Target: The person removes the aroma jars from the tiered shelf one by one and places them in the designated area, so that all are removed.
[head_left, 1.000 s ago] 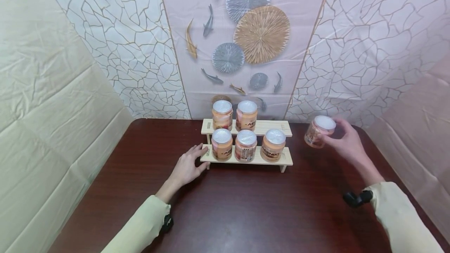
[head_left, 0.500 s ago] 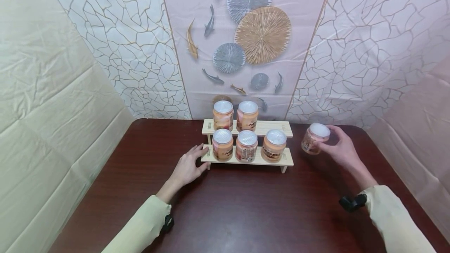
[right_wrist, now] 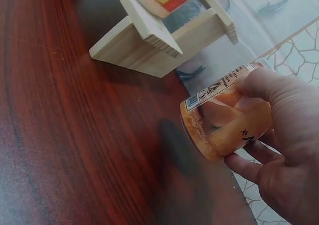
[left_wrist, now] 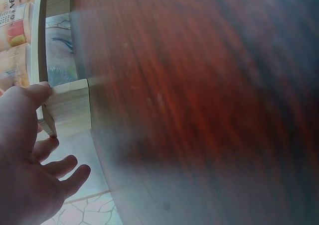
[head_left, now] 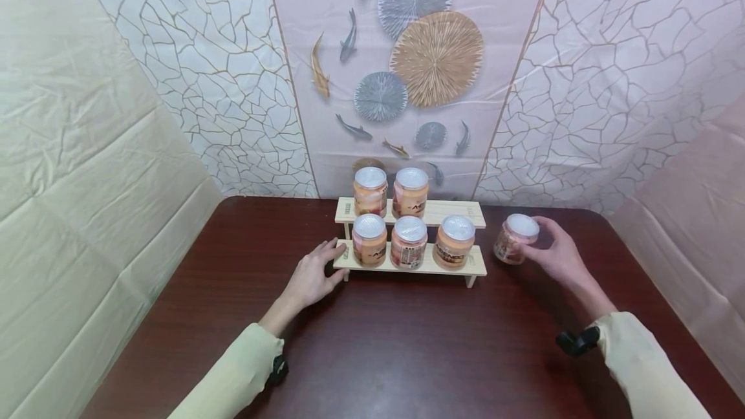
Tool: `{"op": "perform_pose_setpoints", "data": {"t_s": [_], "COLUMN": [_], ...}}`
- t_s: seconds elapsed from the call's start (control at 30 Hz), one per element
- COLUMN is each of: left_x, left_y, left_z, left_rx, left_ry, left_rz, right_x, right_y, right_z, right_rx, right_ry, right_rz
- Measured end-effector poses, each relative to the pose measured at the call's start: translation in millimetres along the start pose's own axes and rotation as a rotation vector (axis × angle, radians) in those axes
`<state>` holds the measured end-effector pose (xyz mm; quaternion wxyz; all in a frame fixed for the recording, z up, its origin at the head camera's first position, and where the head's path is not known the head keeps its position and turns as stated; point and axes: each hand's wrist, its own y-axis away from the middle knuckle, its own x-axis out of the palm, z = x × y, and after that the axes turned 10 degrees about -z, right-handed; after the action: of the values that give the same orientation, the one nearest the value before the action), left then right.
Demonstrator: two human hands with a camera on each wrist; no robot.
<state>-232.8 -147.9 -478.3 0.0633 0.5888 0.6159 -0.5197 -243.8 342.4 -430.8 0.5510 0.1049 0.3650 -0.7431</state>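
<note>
My right hand (head_left: 561, 257) holds a peach-orange jar (head_left: 515, 241) with a pale lid, thumb on one side and fingers on the other. The right wrist view shows this jar tilted in the picture, its dark shadow apart from it on the tabletop. To its left stands a two-tier wooden rack (head_left: 431, 265). At the rack's left end my left hand (head_left: 310, 280) pinches the lower board, thumb at the front edge, as the left wrist view shows. Two similar jars (head_left: 410, 196) stand on the upper tier toward the left. Several more (head_left: 409, 244) line the lower tier.
The rack stands on a dark red-brown table (head_left: 372, 341), near its back edge. Behind rises a cloth backdrop (head_left: 495, 115) with fish and round leaf patterns. Beige fabric walls (head_left: 105, 180) flank both sides. The upper tier's bare board (head_left: 456, 213) shows at the right.
My right hand has brought the jar down and to the left, closer to the rack's right end. My left hand keeps its grip on the rack, and the jars on the tiers stay put.
</note>
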Motion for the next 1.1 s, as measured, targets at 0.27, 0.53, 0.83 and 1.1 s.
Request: {"op": "perform_pose_setpoints", "data": {"t_s": [0.27, 0.53, 0.83, 1.1], "left_x": [-0.3, 0.2, -1.3, -1.6], "left_y": [-0.5, -1.1, -0.6, -1.4], "left_z": [0.1, 0.0, -1.4, -2.2], "left_rx": [-0.013, -0.029, -0.023, -0.025], "left_ry": [0.014, 0.016, 0.01, 0.014], "left_rz": [0.014, 0.026, 0.022, 0.025], "right_x": [3.7, 5.5, 8.8, 10.1], "right_y": [2.5, 4.4, 6.8, 7.7], "right_z": [-3.0, -6.3, -10.2, -10.2], "right_rx": [0.021, 0.04, 0.012, 0.015], "right_ry": [-0.013, -0.009, -0.048, -0.074], "right_rz": [0.024, 0.051, 0.046, 0.048]}}
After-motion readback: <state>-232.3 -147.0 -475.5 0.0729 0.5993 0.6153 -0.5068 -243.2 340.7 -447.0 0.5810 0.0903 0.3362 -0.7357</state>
